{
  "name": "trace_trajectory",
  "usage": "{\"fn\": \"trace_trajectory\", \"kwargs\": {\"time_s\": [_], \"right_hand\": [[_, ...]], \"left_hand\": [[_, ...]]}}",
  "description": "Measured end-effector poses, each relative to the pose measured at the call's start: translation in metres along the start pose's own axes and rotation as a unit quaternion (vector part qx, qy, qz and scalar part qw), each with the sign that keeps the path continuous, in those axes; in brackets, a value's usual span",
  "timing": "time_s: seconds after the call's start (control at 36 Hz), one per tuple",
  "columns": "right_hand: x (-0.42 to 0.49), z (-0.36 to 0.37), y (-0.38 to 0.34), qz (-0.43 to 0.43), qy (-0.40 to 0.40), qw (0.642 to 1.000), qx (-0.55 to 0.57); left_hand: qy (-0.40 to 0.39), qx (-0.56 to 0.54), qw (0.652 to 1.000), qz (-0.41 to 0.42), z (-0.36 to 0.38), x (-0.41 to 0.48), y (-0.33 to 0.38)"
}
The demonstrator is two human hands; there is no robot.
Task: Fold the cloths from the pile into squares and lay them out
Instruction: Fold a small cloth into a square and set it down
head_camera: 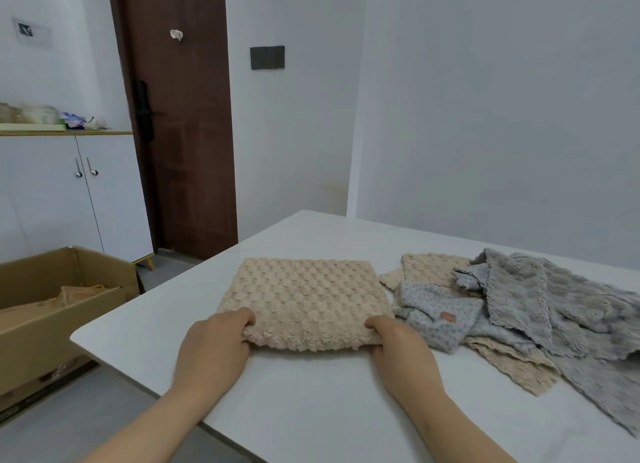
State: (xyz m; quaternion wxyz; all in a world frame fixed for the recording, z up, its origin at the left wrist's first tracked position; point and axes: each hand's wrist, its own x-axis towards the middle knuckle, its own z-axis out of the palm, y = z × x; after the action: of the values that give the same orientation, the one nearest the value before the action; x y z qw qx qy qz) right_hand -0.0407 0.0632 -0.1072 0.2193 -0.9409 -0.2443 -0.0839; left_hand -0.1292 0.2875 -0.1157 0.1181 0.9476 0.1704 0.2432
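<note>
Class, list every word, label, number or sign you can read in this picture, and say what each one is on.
No text can be read.
Small reddish tag on the grey dotted cloth: too small to read.
Dark marks on the cardboard box: blurred.
Packets on the cabinet: blurred.
Wall picture: no legible words.

No readable text anywhere: the small reddish tag (447,316) on a grey cloth (437,315) and the wall notice (30,30) are too blurred.

Bare white table (311,403) near and left of the beige cloth (304,296); cloth pile (512,310) crowding the right; cardboard box (52,310) beyond the left edge.
</note>
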Motion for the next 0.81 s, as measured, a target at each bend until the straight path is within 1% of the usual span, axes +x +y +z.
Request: {"fn": "trace_trajectory", "kwargs": {"time_s": [0.08,0.19,0.31,0.47,0.58,0.69,0.78,0.81], "right_hand": [[-0.002,-0.001,0.001,0.023,0.009,1.0,0.005],[-0.005,-0.001,0.005,0.046,0.004,0.998,0.029],[-0.01,-0.007,0.006,0.04,0.001,0.998,0.044],[-0.018,-0.014,0.005,0.042,-0.001,0.995,0.088],[-0.023,-0.017,0.007,0.037,0.013,0.991,0.124],[-0.027,-0.019,0.007,0.047,0.059,0.982,0.175],[-0.029,-0.021,0.004,0.051,0.073,0.977,0.196],[-0.029,-0.022,0.003,0.053,0.078,0.975,0.204]], "left_hand": [[0.007,-0.017,0.999,-0.035,0.0,-0.001,-0.004],[0.004,-0.122,0.989,-0.085,-0.003,-0.001,-0.01],[-0.014,-0.196,0.975,-0.099,-0.012,0.001,-0.018],[-0.072,-0.239,0.964,-0.092,-0.028,0.001,-0.032],[-0.083,-0.289,0.948,-0.105,-0.038,0.001,-0.039],[-0.055,-0.347,0.928,-0.126,-0.043,0.002,-0.041],[-0.033,-0.395,0.907,-0.142,-0.044,0.006,-0.04],[-0.025,-0.399,0.906,-0.141,-0.042,0.009,-0.04]]}}
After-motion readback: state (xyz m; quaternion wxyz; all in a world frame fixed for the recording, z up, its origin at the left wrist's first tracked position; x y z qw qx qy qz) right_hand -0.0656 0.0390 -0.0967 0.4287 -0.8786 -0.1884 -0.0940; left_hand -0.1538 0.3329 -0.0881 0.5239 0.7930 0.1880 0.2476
